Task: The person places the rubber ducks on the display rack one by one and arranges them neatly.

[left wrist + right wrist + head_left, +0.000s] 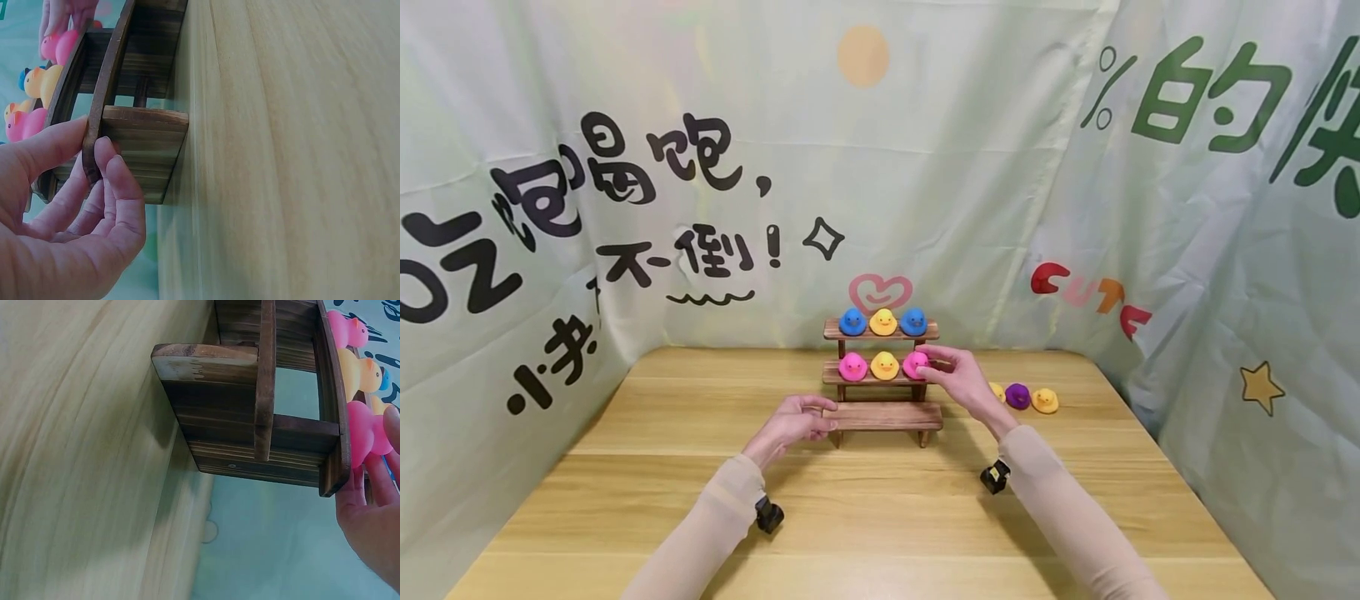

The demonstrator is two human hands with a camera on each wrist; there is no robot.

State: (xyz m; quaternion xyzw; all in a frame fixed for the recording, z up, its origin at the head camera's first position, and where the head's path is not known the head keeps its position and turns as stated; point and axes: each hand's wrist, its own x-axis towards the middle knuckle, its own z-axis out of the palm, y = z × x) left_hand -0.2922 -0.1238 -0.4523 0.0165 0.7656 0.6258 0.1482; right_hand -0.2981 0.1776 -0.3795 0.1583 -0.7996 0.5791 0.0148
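Observation:
A three-tier wooden display stand (883,416) stands mid-table. My left hand (790,425) pinches the left end of its lowest board between thumb and fingers, clearly seen in the left wrist view. At the right end of the middle tier, my right hand (964,385) holds a pink rubber duck (359,434) by its side; the duck touches the board. A yellow duck (884,366) and another pink duck (852,367) share that tier. The top tier carries a blue duck (852,322), a yellow duck (883,322) and a second blue duck (913,322).
Right of the stand on the wooden table (865,517) sit a purple duck (1017,396) and a yellow duck (1045,401). Another yellow duck (997,392) is partly hidden behind my right wrist. Printed cloth (955,208) hangs around the table's back and sides.

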